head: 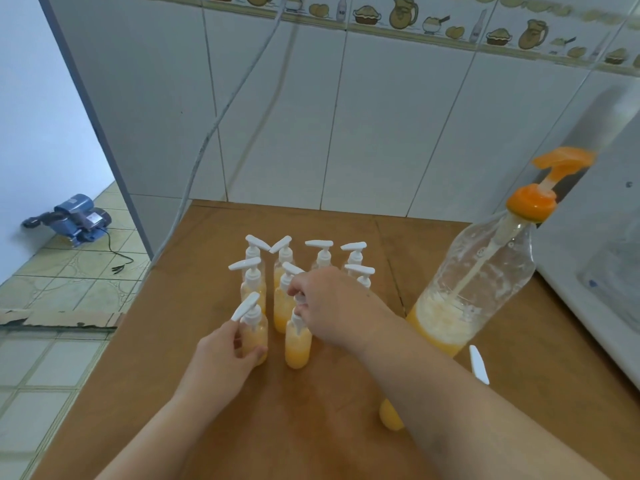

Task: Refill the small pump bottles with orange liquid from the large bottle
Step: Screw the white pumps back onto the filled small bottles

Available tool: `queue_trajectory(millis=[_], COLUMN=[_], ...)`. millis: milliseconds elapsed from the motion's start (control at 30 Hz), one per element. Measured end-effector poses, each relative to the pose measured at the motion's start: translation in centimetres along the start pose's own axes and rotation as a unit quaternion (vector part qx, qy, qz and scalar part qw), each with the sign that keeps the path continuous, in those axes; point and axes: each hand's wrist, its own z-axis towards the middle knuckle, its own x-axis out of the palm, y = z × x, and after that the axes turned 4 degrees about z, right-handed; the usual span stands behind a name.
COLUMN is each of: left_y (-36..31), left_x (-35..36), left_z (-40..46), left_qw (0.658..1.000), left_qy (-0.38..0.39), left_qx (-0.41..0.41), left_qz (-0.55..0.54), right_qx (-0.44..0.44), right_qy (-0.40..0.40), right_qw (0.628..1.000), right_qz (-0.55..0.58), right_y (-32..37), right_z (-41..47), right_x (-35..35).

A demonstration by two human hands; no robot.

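Several small pump bottles [322, 254] with white pump heads and orange liquid stand grouped mid-table. My left hand [221, 358] grips the body of the front-left small bottle [254, 332]. My right hand [332, 303] pinches the white pump head of the neighbouring front small bottle [298, 344], hiding most of that head. The large clear bottle [474, 282] with an orange pump top [562, 161] stands to the right, orange liquid filling only its bottom part. Another small bottle [391, 415] sits near my right forearm, mostly hidden, its white head [478, 363] showing beyond the arm.
The brown wooden table [277, 427] meets a white tiled wall [346, 116] at the back. A white appliance [606, 271] crowds the right edge. A grey cable [207, 140] hangs down the wall to the table's back left. A blue water pump [76, 216] lies on the floor at left.
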Motion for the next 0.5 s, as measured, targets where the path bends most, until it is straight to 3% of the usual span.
queue_trajectory(millis=[133, 267, 433, 500], left_y=[0.4, 0.4, -1.6, -2.7], left_x=[-0.1, -0.4, 2.8, 5.1], left_z=[-0.2, -2.4, -6.8, -7.3], left_qw=[1.0, 0.999, 0.99, 0.977], left_qy=[0.01, -0.021, 0.124, 0.123], left_qx=[-0.014, -0.029, 0.06, 0.173], left_qz=[0.003, 0.036, -0.001, 0.019], right_qx=[-0.011, -0.015, 0.1, 0.159], right_qy=[-0.013, -0.172, -0.43, -0.498], right_qw=[1.0, 0.977, 0.871, 0.815], right_qz=[0.018, 0.121, 0.218, 0.25], right_y=[-0.2, -1.7, -5.9, -8.0], right_z=[-1.2, -5.8, -14.3, -16.6], right_x=[-2.1, -6.2, -5.6, -3.1])
